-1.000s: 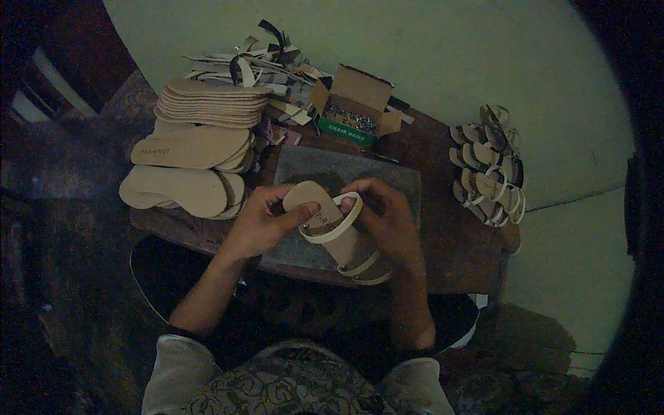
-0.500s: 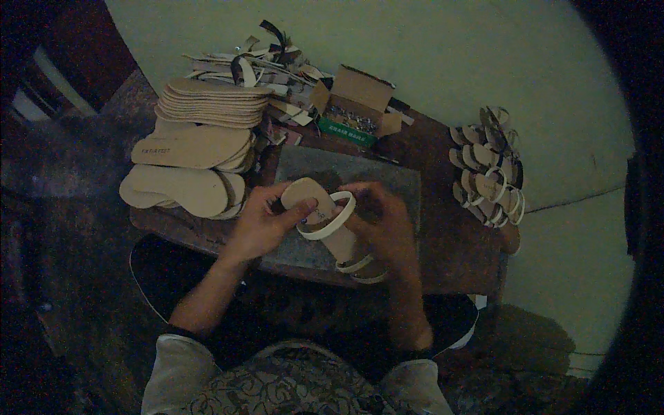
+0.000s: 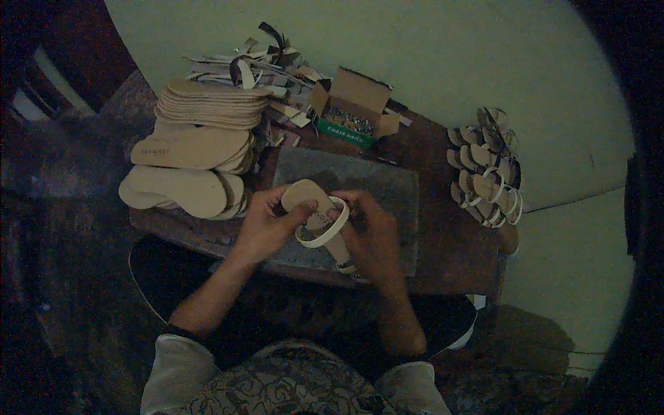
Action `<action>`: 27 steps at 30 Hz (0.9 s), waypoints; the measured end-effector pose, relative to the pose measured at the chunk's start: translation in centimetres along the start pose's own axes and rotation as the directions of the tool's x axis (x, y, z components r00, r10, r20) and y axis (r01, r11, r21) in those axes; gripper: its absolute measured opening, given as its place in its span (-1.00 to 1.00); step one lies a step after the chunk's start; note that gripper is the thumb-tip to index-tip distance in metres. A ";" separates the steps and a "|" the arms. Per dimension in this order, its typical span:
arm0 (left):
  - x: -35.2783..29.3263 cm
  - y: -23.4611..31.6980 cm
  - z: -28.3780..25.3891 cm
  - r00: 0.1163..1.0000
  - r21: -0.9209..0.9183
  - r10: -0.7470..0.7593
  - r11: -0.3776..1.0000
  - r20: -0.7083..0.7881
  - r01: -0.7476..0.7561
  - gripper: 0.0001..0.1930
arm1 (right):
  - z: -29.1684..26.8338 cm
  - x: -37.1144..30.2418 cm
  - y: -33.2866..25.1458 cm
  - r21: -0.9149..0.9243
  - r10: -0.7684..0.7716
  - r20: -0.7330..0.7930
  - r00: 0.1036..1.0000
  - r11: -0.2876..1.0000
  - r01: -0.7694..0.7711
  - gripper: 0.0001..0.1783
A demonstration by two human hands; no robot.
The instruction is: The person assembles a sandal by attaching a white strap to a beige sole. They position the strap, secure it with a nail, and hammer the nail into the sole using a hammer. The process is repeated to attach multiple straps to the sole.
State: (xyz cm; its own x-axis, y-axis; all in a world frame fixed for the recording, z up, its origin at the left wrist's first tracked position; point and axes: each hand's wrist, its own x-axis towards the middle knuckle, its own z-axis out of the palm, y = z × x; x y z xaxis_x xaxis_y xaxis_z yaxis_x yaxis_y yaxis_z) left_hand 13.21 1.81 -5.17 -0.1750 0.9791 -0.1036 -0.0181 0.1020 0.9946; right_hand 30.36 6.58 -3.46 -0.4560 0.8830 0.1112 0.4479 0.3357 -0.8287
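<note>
Over a dark grey slab (image 3: 387, 200) I hold a beige sandal (image 3: 302, 193), tilted with its heel end up to the left. My left hand (image 3: 271, 220) grips that end, thumb pressed on the upper face. A white ankle strap (image 3: 325, 238) loops around above the footbed. Near this strap my right hand (image 3: 370, 232) is closed on the sandal's right side, with the thumb inside the loop. The sandal's lower front part, with another pale strap (image 3: 347, 267), is partly hidden behind the right hand.
Stacks of beige insoles (image 3: 180, 187) lie on the wooden table (image 3: 449, 256) at left. Behind are strap scraps (image 3: 277, 69) and an open green-fronted carton (image 3: 349, 131) of small metal pieces. A pile of strapped sandals (image 3: 487, 169) sits at right, against a pale green wall (image 3: 470, 62).
My right hand has shifted slightly left, its thumb now on the sandal inside the strap loop. The lower end of the sandal has become more covered. My left hand keeps its hold.
</note>
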 end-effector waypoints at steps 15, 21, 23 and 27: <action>0.0 1.2 -1.7 0.978 0.041 -0.023 0.999 0.207 0.014 -0.79 | -1.3 1.6 0.5 0.092 -0.043 0.143 0.989 0.995 0.030 -0.83; -0.1 1.4 -1.3 0.979 0.022 -0.037 0.999 0.201 0.033 -0.77 | -1.1 1.8 1.3 0.126 -0.076 0.112 0.991 0.990 0.062 -0.83; -0.1 1.2 -1.4 0.979 0.020 -0.015 1.000 0.204 0.011 -0.76 | -1.0 1.8 1.8 0.107 -0.060 0.113 0.992 0.993 0.048 -0.82; 0.0 1.1 -1.3 0.988 0.026 -0.042 0.999 0.150 0.038 -0.75 | -1.1 2.1 2.3 0.109 -0.086 0.108 0.990 0.991 0.074 -0.81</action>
State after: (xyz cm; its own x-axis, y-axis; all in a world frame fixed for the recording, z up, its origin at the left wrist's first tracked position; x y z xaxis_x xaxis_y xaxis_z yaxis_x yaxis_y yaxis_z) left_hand 11.95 1.71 -4.04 -0.0240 0.9893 -0.1440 0.0012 0.1441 0.9896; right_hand 31.22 9.58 -4.52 -0.5733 0.8102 0.1218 0.3261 0.3620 -0.8733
